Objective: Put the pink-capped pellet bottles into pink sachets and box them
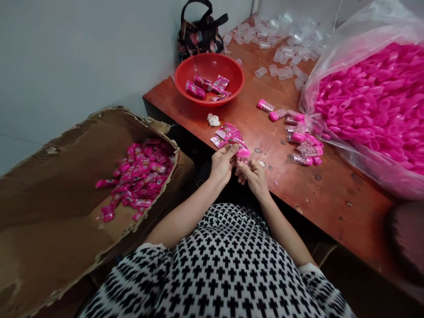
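Over the table's front edge, my left hand (222,165) and my right hand (257,179) are both closed around a small candy tube (243,154). The tube has a pink cap and round pink candies in its clear part. My left thumb presses near its capped end; my right fingers pinch its lower end. Glossy pink plastic shows at the far end, but I cannot tell whether a wrapper surrounds the tube. Just beyond my hands lie several flat pink printed wrappers (226,131), beside a crumpled white tissue (213,119).
A red bowl (180,84) holds pink printed packs. Filled candy tubes (311,151) lie to the right, before a clear bag of pink plastic pieces (371,101). Clear empty containers (283,55) and a dark handbag (200,39) are behind. A cardboard box (49,190) holds wrapped tubes (141,176).
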Demonstrator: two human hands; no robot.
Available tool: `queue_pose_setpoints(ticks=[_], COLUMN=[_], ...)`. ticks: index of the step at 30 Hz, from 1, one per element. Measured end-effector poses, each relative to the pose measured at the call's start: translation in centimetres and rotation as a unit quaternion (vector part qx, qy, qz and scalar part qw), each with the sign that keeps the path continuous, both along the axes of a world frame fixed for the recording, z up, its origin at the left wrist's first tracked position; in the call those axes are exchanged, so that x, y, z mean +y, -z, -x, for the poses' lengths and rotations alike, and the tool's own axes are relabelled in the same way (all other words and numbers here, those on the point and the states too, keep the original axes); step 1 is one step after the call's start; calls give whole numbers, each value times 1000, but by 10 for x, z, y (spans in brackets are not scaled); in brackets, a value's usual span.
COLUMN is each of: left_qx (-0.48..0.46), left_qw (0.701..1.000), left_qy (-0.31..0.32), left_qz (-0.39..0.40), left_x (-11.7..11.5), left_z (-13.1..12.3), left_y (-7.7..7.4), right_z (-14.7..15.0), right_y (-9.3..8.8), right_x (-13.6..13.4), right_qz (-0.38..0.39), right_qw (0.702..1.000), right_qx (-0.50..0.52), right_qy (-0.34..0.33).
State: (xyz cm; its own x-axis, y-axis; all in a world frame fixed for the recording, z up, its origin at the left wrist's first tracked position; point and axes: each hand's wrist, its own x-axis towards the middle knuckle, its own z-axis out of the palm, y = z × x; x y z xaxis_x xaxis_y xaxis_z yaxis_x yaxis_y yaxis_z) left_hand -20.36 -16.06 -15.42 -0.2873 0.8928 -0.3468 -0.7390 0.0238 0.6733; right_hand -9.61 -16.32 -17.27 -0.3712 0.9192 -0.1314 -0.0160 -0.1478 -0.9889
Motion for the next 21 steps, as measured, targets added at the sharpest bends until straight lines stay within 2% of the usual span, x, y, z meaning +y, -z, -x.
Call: queue_pose_setpoints(ticks=[3,8,10,14,16,21], left_qx=[29,58,73,103,127,156], left_qw=[998,994,990,981,977,968], left_qy=[38,97,121,161,172,198], left_qz=[-28,-4,-8,-27,-26,-22], left_x=[0,1,1,4,6,3], left_z=[3,6,8,16,20,19], left_y=[0,3,4,2,2,2], right_z=[0,1,0,-1,-3,-7], right_y=[2,3,3,3,3,2], right_x=[1,2,4,10,12,15], right_qz=[-17,-70,-51,53,69,-40], right_qw=[1000,995,998,996,994,999], right_qx=[-5,-47,-29,58,72,-4], right_qy=[20,48,32,-39,-54,1])
